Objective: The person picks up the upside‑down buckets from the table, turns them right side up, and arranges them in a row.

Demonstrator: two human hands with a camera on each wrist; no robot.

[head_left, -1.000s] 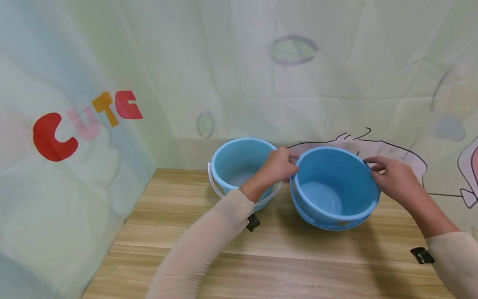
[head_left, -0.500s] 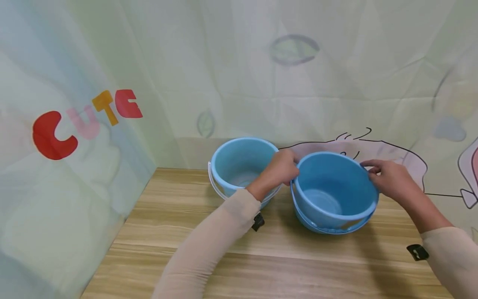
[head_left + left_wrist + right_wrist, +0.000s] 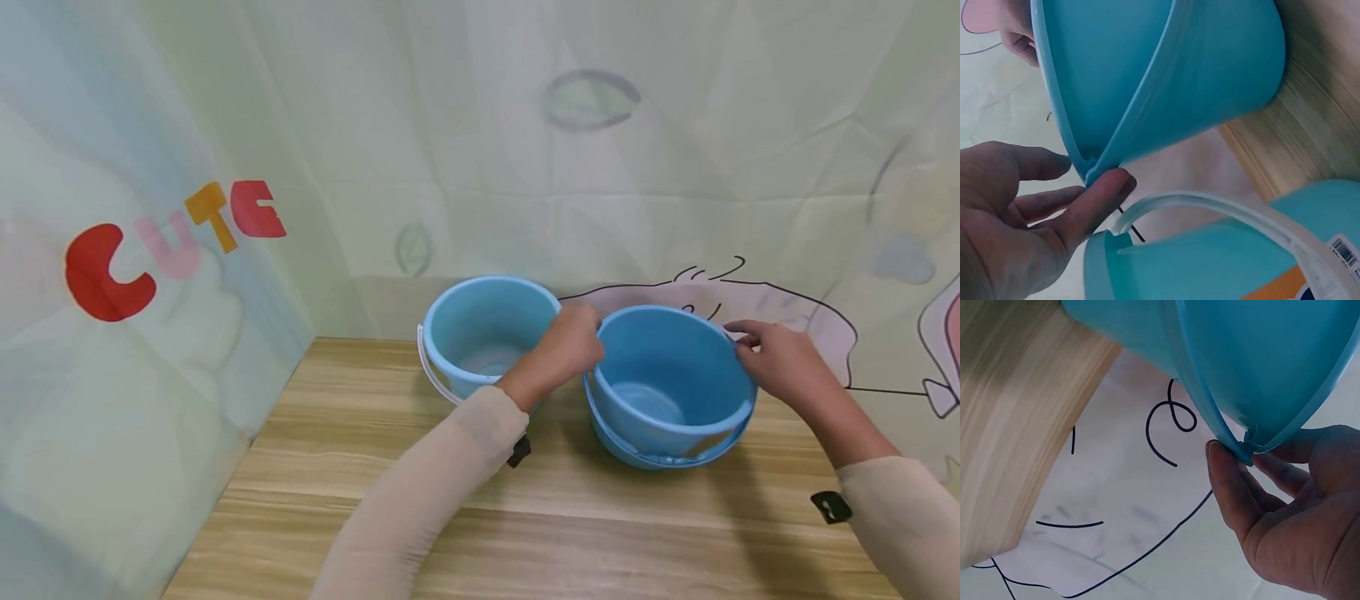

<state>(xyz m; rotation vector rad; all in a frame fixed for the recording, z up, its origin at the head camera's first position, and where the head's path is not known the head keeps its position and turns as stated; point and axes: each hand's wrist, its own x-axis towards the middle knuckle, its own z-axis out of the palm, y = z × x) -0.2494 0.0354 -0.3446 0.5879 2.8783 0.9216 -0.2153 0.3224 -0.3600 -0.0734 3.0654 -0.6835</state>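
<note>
A blue bucket (image 3: 667, 425) is close over the wooden table on the right, its open top facing up and its inside bare. Its blue handle (image 3: 678, 460) hangs down across the front. My left hand (image 3: 573, 342) pinches the rim where the handle joins on the left side; the left wrist view shows thumb and fingers at that joint. On the opposite side my right hand (image 3: 783, 358) pinches the other handle joint, plain in the right wrist view. A lighter blue bucket (image 3: 450, 304) with a white handle (image 3: 431, 371) stands just left, partly behind my left forearm.
The wood-grain table (image 3: 337, 467) meets a printed cloth backdrop (image 3: 480, 167) right behind both buckets. An orange and white label (image 3: 1344, 253) with a barcode is on the lighter bucket. Dark clips (image 3: 831, 507) hang near both sleeves.
The blue bucket has dropped slightly, and its handle now shows lower across the front. My right hand has shifted a little left and down with it. The lighter bucket stays put.
</note>
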